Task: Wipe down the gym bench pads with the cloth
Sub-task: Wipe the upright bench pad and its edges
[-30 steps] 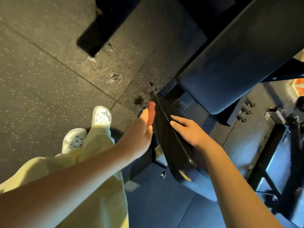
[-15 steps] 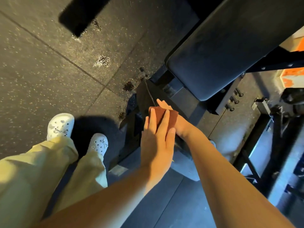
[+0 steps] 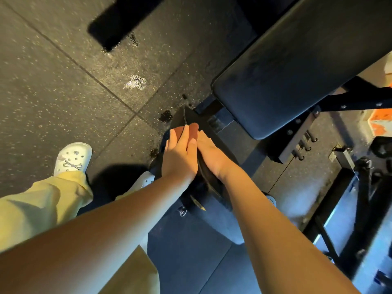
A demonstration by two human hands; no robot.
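Saw smooth, faintly glossy black vinyl bench pad (image 3: pixel 297 71); rough, matt speckled dark rubber floor (image 3: pixel 53 81); soft, matt rust-brown cloth (image 3: pixel 192 131); black metal frame (image 3: pixel 358 101).

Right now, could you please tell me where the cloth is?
Head view, centre: the cloth lies under the left hand on the small tilted pad, beside the right hand.

Brown cloth (image 3: pixel 192 132) on black pad (image 3: pixel 193 118)
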